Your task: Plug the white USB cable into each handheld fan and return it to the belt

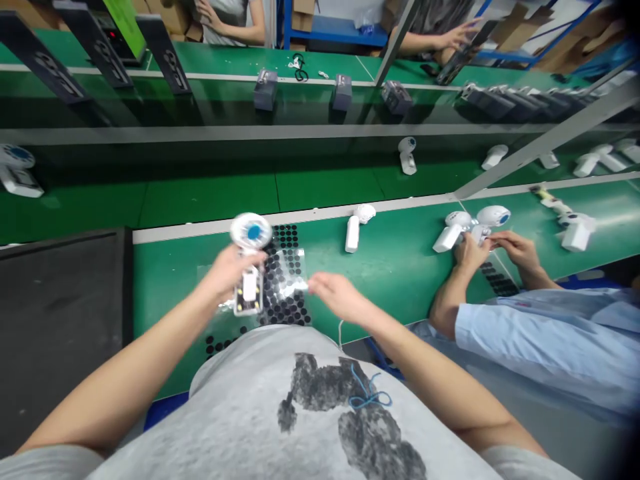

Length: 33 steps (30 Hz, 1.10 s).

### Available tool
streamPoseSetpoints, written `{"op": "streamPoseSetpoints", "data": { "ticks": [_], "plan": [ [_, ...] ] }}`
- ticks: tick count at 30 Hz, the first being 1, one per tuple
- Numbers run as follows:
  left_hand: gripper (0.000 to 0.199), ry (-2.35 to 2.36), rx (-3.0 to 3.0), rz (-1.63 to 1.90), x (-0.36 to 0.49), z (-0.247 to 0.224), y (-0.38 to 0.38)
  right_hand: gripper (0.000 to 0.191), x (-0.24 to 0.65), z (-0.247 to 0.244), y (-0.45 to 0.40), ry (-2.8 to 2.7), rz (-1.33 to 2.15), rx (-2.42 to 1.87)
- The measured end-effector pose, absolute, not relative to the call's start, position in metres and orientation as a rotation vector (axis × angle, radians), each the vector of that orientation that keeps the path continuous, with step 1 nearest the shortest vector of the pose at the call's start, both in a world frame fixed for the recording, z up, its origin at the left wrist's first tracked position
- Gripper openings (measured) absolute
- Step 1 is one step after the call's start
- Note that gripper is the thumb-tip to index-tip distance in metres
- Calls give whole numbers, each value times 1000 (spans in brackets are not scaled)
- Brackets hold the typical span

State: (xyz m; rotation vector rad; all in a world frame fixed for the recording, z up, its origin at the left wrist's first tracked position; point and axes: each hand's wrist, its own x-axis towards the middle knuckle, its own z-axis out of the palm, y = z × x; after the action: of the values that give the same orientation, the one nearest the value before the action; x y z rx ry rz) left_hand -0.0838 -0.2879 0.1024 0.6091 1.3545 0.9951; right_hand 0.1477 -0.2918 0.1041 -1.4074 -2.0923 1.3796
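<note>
My left hand is wrapped round a white device with a round head that carries a blue disc. Its lower part shows a dark panel with small yellow spots. Beside it, sheets of round black pads lie on the green bench, partly under a clear plastic film. My right hand is pinched at the film's right edge; what sits between its fingertips is too small to make out. Another white device lies beyond my right hand, near the bench's far edge.
A black tray stands at the left. To the right, a co-worker's hands hold white devices. Beyond the bench edge runs a green conveyor with more devices. A slanted metal post crosses the right side. Grey boxes stand farther back.
</note>
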Motion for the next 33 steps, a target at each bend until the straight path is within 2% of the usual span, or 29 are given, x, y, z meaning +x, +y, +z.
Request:
{"op": "streamPoseSetpoints", "data": {
  "ticks": [2, 4, 8, 13, 24, 33],
  "plan": [
    [11, 1446, 500, 1173, -112, 92, -275, 27, 160, 86, -276, -2029, 1300, -1516],
    [4, 1422, 421, 1196, -130, 80, -264, 24, 162, 66, -264, -2027, 1233, -1546],
    [12, 1327, 373, 1073, -122, 46, -256, 13, 131, 27, -258, -2111, 1104, -1516],
    [21, 1317, 387, 1116, -99, -4, -258, 15, 86, -4, -261, -2285, 1035, -1475],
    [28, 1326, 390, 1122, -105, -15, -259, 15, 59, -7, -257, -2564, 976, -1532],
    [29, 1345, 357, 1164, -103, -17, -261, 5, 62, 5, -251, -2306, 1210, -1513]
  ]
}}
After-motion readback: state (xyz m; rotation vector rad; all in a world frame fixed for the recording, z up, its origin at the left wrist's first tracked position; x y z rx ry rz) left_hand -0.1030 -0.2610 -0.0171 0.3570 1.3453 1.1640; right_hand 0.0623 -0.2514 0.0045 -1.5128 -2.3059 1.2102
